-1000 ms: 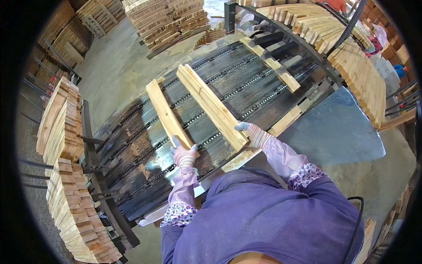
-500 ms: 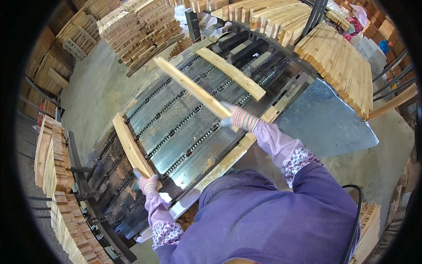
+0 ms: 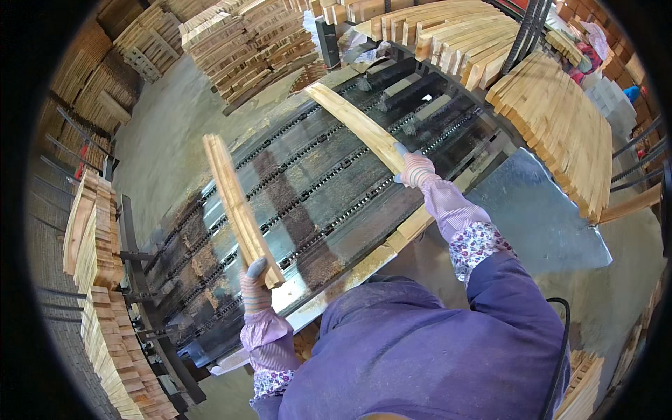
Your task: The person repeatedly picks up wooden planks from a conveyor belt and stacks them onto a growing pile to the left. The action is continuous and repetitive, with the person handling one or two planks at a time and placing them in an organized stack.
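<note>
Striped gloves cover both hands. My left hand (image 3: 255,285) grips the near end of a pale wooden plank (image 3: 239,203); a dark line along its length makes it look like two planks together, though motion blurs it. This wood slants over the chain conveyor (image 3: 308,210), its far end pointing away and left. My right hand (image 3: 418,170) is closed on the near end of another, slightly curved plank (image 3: 353,122), which lies across the chains farther right. The fingers under both planks are partly hidden.
Cut planks stand in a row (image 3: 553,133) at the right, beside a sheet-metal plate (image 3: 539,217). More planks (image 3: 112,329) line a rack at the left. A tall wood stack (image 3: 245,52) rises behind the conveyor. Another person (image 3: 591,49) is at the far right.
My right hand has left the middle plank and now holds the right one. The middle plank seems joined to the one in my left hand, which has shifted right and up.
</note>
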A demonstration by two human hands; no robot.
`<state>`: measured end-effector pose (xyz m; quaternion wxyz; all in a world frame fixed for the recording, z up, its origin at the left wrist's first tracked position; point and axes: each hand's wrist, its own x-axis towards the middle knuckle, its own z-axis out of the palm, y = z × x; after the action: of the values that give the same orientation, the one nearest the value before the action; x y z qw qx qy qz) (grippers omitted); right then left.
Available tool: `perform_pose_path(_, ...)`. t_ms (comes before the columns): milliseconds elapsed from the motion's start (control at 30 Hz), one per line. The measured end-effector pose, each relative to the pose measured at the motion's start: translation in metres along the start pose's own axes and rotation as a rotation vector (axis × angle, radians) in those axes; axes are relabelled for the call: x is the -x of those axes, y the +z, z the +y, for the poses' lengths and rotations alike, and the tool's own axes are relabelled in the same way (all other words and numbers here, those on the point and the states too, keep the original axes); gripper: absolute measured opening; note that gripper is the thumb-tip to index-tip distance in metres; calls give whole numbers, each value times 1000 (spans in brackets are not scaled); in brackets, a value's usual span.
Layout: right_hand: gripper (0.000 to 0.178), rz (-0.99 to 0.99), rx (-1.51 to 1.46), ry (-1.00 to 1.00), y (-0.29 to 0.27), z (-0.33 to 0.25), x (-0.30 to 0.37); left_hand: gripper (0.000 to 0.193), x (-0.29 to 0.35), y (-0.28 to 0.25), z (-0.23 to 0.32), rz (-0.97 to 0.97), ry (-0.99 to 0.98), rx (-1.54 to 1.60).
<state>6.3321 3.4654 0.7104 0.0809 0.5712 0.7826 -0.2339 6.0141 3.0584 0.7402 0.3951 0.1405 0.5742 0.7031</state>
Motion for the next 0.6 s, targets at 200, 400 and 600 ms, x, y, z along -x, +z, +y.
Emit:
perform_pose_path(200,95,-408,-1414,-219,4,15,32,79,-10,97,-17,-196,-33,80)
perform_pose_path(400,95,-680,-1689,-166,84,-21,125,84,3,173,-41,-249,-118,79)
perform_pose_path(600,78,-696,-1622,-258,106,-43,152,93,23,178,-57,-261,-286,-56)
